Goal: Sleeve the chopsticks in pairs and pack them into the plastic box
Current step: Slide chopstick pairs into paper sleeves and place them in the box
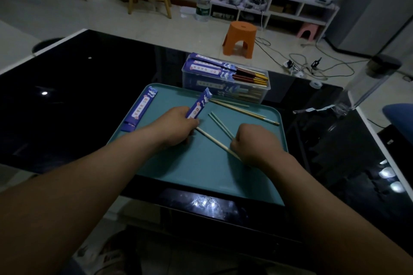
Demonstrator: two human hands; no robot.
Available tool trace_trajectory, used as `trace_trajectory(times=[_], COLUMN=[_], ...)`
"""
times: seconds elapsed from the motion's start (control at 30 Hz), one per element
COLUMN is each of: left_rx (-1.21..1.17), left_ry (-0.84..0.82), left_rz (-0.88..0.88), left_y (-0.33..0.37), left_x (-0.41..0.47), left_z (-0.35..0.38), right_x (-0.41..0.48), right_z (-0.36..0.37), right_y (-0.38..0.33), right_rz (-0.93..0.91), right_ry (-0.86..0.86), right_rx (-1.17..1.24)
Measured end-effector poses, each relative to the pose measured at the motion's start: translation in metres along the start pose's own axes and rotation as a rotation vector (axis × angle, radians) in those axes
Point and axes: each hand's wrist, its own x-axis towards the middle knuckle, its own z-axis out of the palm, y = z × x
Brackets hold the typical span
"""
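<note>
Blue sleeve (197, 105) gripped by left hand (176, 123); right hand (253, 143) apparently clutches chopsticks (220, 125) (fingers hidden).

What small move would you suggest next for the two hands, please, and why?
Probably lift the green pair pinched by the right hand and steer its tips into the sleeve gripped by the left hand: that pair lies bare on the tray, while the plastic box holds sleeved pairs.
</note>
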Motion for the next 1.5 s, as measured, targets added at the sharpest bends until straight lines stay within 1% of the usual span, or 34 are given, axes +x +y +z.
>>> trace_trajectory(times=[0.1,0.17,0.23,0.3,0.37,0.43,0.5,0.53,0.6,0.67,0.73,0.77,0.8,0.9,0.93,0.97,1.03,1.07,1.13,1.2,1.23,1.27,1.3,1.37,1.43,1.5], left_rx=[-0.095,-0.174,-0.291,-0.468,-0.579,-0.602,-0.656,-0.7,-0.822,-0.943,-0.995,-0.992,-0.978,-0.928,-0.904,-0.874,-0.801,-0.744,-0.579,-0.446,-0.412,-0.375,-0.316,-0.143,0.107,0.347], left_ry=[-0.029,-0.033,-0.025,-0.032,-0.049,-0.052,-0.05,-0.052,-0.086,-0.149,-0.207,-0.227,-0.235,-0.171,-0.148,-0.137,-0.142,-0.142,-0.108,-0.051,-0.035,-0.028,-0.024,-0.007,0.037,0.079], left_rz=[-0.026,-0.036,-0.03,-0.044,-0.074,-0.109,-0.163,-0.192,-0.242,-0.277,-0.289,-0.289,-0.291,-0.283,-0.265,-0.242,-0.201,-0.186,-0.158,-0.122,-0.094,-0.052,-0.001,0.112,0.239,0.335], left_y=[-0.001,-0.001,0.002,0.007,0.01,0.009,0.007,0.006,0.006,0.008,0.009,0.009,0.008,0.007,0.008,0.008,0.009,0.01,0.012,0.011,0.01,0.01,0.009,0.008,0.006,0.001], left_x=[0.0,0.001,0.003,0.003,0.001,0.0,-0.002,-0.002,-0.003,-0.005,-0.009,-0.011,-0.012,-0.014,-0.014,-0.015,-0.018,-0.019,-0.018,-0.015,-0.013,-0.011,-0.009,-0.008,-0.007,-0.008], left_z=[0.002,0.003,0.004,0.005,0.004,0.002,0.0,-0.001,-0.001,0.003,0.01,0.013,0.017,0.022,0.022,0.022,0.025,0.026,0.024,0.013,0.008,0.003,0.001,0.001,0.003,0.002], right_x=[-0.001,-0.003,-0.01,-0.021,-0.031,-0.034,-0.032,-0.032,-0.031,-0.031,-0.03,-0.029,-0.028,-0.025,-0.024,-0.024,-0.026,-0.026,-0.024,-0.024,-0.025,-0.027,-0.031,-0.036,-0.036,-0.03], right_z=[-0.002,-0.006,-0.012,-0.018,-0.017,-0.012,-0.011,-0.013,-0.018,-0.021,-0.02,-0.019,-0.019,-0.024,-0.026,-0.026,-0.025,-0.025,-0.03,-0.037,-0.039,-0.039,-0.037,-0.029,-0.025,-0.028], right_y=[-0.001,0.0,-0.005,-0.016,-0.025,-0.027,-0.024,-0.023,-0.022,-0.023,-0.026,-0.028,-0.028,-0.02,-0.018,-0.017,-0.019,-0.019,-0.012,0.0,0.003,0.003,0.0,-0.01,-0.013,-0.006], right_rz=[0.017,0.017,-0.006,-0.035,-0.074,-0.089,-0.053,-0.017,0.049,0.084,0.109,0.121,0.13,0.12,0.106,0.082,0.044,0.047,0.062,0.012,-0.032,-0.07,-0.097,-0.122,-0.12,-0.076], right_ry=[-0.033,0.005,0.012,-0.087,-0.196,-0.253,-0.228,-0.187,-0.118,-0.094,-0.073,-0.042,0.02,0.253,0.284,0.281,0.227,0.227,0.329,0.456,0.491,0.49,0.454,0.335,0.295,0.33], right_rx=[0.005,0.125,0.421,0.738,0.904,0.986,1.097,1.204,1.513,1.797,1.964,1.97,1.905,1.575,1.52,1.494,1.462,1.441,1.376,1.248,1.153,1.036,0.91,0.712,0.681,0.772])
